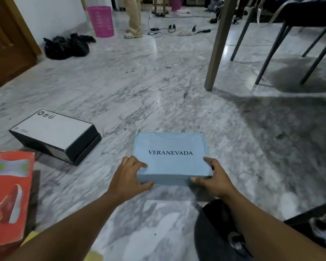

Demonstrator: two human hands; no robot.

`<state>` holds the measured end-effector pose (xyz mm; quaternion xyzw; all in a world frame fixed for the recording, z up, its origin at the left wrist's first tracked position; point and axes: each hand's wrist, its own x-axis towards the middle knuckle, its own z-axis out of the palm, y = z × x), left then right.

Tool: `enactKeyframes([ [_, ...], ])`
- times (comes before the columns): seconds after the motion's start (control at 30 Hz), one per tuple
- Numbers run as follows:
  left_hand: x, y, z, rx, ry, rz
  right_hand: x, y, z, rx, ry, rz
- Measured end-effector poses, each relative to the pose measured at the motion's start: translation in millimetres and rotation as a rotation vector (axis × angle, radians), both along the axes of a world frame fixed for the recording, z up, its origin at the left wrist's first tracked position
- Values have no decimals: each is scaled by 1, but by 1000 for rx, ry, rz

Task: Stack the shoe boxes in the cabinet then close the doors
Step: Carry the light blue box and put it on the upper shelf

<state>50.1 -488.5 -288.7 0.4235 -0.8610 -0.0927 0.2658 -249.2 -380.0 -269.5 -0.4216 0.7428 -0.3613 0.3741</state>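
A light blue shoe box (pixel 170 155) printed VERANEVADA lies on the marble floor in front of me. My left hand (pixel 129 176) grips its near left corner, fingers on the lid and thumb on the front side. My right hand (pixel 212 178) grips the near right corner the same way. A black box with a white top (pixel 55 135) lies tilted on the floor to the left. A red shoe box (pixel 8 194) stands at the left edge. The cabinet's brown wooden door (pixel 6 44) shows at the far left.
A table leg (pixel 217 44) and dark chair legs (pixel 267 59) stand to the right. A pink basket (pixel 101 21), black bags (pixel 66 45), cables (pixel 158 31) and a person's legs (pixel 134 17) are at the back. Bare marble floor lies between.
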Motion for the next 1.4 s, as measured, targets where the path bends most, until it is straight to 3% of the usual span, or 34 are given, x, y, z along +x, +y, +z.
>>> enactKeyframes([
  [0.13,8,4,-1,138,54,44,11,-2,2,-16,27,-33],
  [0.23,11,6,5,363,199,167,17,-1,-1,-9,84,-13],
  [0.33,12,5,14,518,302,153,23,2,-8,-46,-25,8],
  [0.5,22,1,10,576,371,218,30,4,-15,-158,-153,69],
  [0.73,57,38,32,455,494,279,56,22,3,-199,-265,143],
  [0.93,116,98,97,391,549,360,108,47,82,-229,-272,319],
  [1.13,183,181,205,198,589,413,175,96,207,-315,-283,527],
  [1.4,255,297,409,-124,595,448,252,178,389,-581,-253,606],
])
